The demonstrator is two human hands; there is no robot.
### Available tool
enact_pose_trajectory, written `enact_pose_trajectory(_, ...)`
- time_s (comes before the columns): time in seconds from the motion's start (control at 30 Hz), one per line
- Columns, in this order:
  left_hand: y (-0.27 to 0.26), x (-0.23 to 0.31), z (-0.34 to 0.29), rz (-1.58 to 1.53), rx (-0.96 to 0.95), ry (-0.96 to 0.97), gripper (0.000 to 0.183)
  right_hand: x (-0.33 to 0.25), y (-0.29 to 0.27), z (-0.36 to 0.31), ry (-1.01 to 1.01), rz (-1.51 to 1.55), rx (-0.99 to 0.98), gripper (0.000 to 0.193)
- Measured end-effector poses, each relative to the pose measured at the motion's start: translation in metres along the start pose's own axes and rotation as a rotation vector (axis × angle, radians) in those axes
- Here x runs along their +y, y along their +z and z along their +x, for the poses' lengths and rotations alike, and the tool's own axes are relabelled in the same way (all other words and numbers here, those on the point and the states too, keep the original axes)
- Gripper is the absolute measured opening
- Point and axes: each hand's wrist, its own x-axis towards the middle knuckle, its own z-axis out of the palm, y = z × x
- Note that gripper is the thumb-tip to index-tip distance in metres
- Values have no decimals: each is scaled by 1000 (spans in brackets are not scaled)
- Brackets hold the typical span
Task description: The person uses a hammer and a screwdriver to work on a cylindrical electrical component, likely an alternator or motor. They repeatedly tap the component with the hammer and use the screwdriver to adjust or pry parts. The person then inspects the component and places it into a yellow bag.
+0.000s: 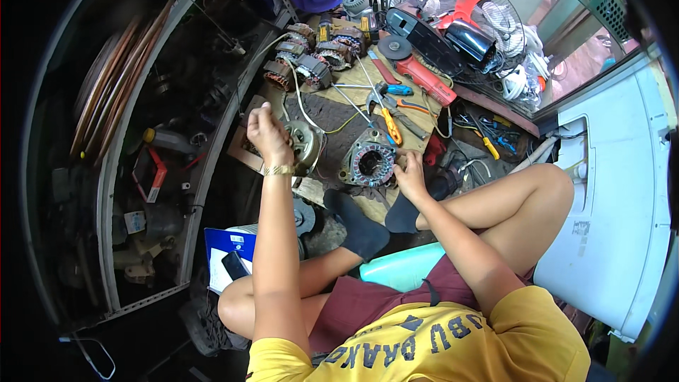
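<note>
Stator [371,163] sits past the feet, between the two hands but far closer to the right. Its bore opens up toward the head view, so the ring's axis looks near upright; slight tilt, if any, hard to judge.

Right hand [410,172] at the stator's right edge, fingers bent inward, tips at the rim and apparently touching. Whether thumb and fingers pinch anything: cannot tell. From these fingers the stator lies directly to the left.

Left hand [270,138] raised, left of the cover [304,147] and partly overlapping it in view. Fingers curled, tips drawn close together; anything thin between them does not show. Contact with the cover unclear. From here the stator lies to the right and a little lower in view, with the cover and dark cloth [338,148] between.

Screwdriver [391,126] just beyond the stator, handle end toward it, shaft slanting away up-left. Key relation, as judged: right fingers at the rim, left well apart.
</note>
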Motion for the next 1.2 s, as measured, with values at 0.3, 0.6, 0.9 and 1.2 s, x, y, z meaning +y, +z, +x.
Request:
enact_pose_trajectory(0.3, -52, -108, 65, 516, -182, 252, 22, -5, 23, -1, 66, 257, -103, 44)
enact_pose_trajectory(0.6, -1, -95, -128, 1335, -714, 464, 55, 7, 7, 8, 47, 333, -159, 44)
enact_pose_trajectory(0.9, -13, -135, -154, 1520, -590, 445, 54, -50, 7, 92, -305, -164, -24, 28)
enact_pose_trajectory(1.2, -82, -155, -111, 778, -183, 67, 61, 8, 27, 167, -226, -670, -233, 55)
